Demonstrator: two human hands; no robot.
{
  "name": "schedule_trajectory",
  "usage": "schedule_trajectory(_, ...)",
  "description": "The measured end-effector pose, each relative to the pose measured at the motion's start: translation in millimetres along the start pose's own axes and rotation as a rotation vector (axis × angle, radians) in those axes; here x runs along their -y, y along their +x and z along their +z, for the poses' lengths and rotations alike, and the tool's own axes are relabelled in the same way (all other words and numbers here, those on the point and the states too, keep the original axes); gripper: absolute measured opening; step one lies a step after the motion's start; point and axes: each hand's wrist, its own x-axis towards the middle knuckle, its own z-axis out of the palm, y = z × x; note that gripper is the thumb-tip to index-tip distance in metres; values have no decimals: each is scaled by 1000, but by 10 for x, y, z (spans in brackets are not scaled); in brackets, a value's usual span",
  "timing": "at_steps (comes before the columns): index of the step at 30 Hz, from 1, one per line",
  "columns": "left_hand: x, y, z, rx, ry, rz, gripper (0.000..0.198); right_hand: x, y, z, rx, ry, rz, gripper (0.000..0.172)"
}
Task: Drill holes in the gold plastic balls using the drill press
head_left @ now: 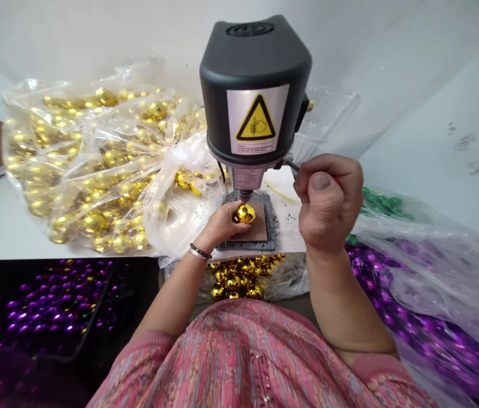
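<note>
Your shirt (pixel 239 357) is nearest. Your left hand (pixel 221 223), closer than the right, pinches the ball (pixel 246 213) at its 3 o'clock, over the board (pixel 258 230); the chuck (pixel 245 195) stands at the ball's 12. The ball is round, without a long axis, shiny gold, faceted. Your right hand (pixel 330 198) is clenched round the lever (pixel 293 165).

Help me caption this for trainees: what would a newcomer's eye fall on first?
The black drill press with its yellow warning triangle dominates the upper middle. Below, the left hand holds a gold ball; to its right, the right hand grips a lever. A clear bag of gold balls bulges at left.
</note>
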Motion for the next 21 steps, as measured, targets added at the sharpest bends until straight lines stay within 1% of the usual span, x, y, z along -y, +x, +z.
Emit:
schedule_trajectory(2,28,-3,12,0,-27,3,55,-9,-33,-8,-56,53,-10,23)
schedule_trajectory(3,31,-5,15,0,-38,5,54,-14,-51,-15,-64,64,-18,22)
schedule_trajectory(8,-15,-20,-1,2,-38,-8,54,-31,-111,-43,-39,12,-41,14)
schedule_trajectory(15,-35,-28,0,-2,-4,-1,44,-121,-211,-14,-84,31,-35,13)
schedule_trajectory(21,-3,-22,-4,25,-98,16,40,-235,-314,13,-131,44,-32,13)
